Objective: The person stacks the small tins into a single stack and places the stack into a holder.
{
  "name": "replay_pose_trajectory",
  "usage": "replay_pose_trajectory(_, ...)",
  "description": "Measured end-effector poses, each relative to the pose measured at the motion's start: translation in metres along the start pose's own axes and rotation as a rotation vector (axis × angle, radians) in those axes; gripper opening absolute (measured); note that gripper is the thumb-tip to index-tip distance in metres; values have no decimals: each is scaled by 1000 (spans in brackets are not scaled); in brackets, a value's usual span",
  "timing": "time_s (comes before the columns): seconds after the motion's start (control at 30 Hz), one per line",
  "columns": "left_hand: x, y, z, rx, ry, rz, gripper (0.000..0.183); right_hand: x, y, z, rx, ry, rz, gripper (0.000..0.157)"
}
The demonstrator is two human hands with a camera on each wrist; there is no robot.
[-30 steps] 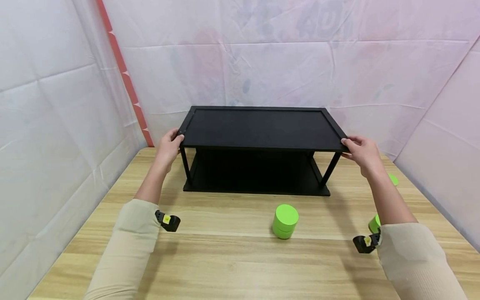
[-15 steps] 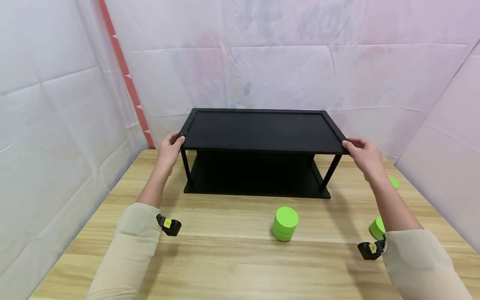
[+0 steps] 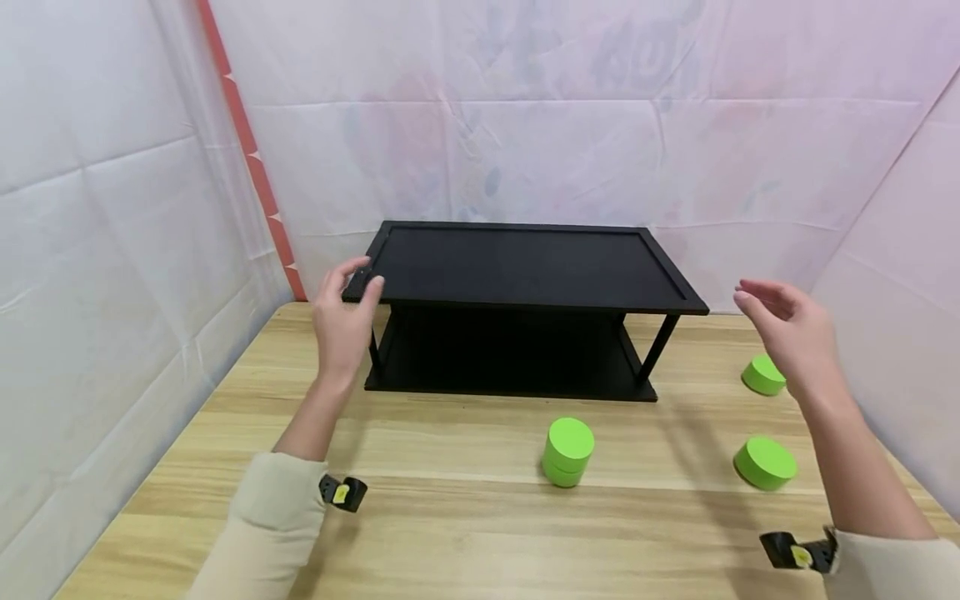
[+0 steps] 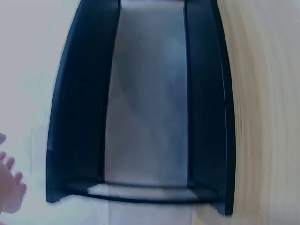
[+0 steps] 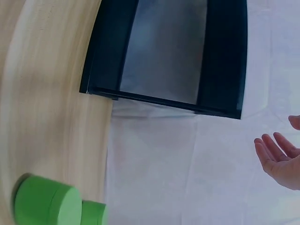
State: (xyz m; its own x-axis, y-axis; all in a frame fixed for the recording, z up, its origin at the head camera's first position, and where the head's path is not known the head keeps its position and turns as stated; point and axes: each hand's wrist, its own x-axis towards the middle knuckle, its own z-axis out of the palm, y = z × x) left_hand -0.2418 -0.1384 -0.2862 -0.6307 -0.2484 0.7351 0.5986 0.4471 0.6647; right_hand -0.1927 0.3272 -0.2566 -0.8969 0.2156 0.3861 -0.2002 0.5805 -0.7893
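Observation:
A black two-tier rack (image 3: 517, 267) stands at the back of the wooden table, its flat top raised on thin posts over a lower shelf. My left hand (image 3: 343, 321) is at the rack's left front corner, thumb and fingers spread apart and holding nothing; in the head view it overlaps that corner. In the left wrist view the left hand (image 4: 10, 185) shows apart from the rack (image 4: 208, 108). To the right of the rack, my right hand (image 3: 795, 329) is raised in the air with fingers loosely bent and nothing in them.
A green two-layer cylinder (image 3: 568, 452) stands in front of the rack. Two lower green cylinders are at the right: a nearer one (image 3: 765, 463) and a farther one (image 3: 763, 375). White sheeting (image 3: 525, 158) hangs behind and along both sides of the table (image 3: 465, 533).
Both hands have let go of the rack's top edges. The right hand has moved off to the right, uncovering the green cylinders; the left hand has opened at its corner. The rack stands in place.

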Motion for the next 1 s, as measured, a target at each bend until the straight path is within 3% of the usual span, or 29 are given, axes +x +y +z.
replay_pose_trajectory(0.07, -8, 11, 7, -100, -38, 67, 29, -8, 0, -4, 30, 11, -8, 32)
replay_pose_trajectory(0.13, -15, 27, 13, -185, -119, 83, 28, -17, 1, -8, 56, 15, -12, 34)
replay_pose_trajectory(0.3, -36, 60, 27, -357, -422, -20, 28, -35, 7, -14, 108, 24, -4, 36)
replay_pose_trajectory(0.47, -55, 63, 45, -432, -712, -135, 31, -48, 18, -18, 116, 34, -2, 39)
replay_pose_trajectory(0.53, -64, 53, 56, -453, -785, -163, 33, -51, 25, -20, 142, 29, -2, 39)
replay_pose_trajectory(0.7, -80, 36, 77, -541, -893, -223, 35, -59, 39, -24, 237, 26, 14, 38)
replay_pose_trajectory(0.83, -84, 42, 80, -603, -941, -278, 36, -63, 49, -26, 318, 21, 20, 37)
replay_pose_trajectory(1.0, -99, 22, 96, -610, -1007, -325, 41, -66, 65, -29, 407, 8, 17, 37)
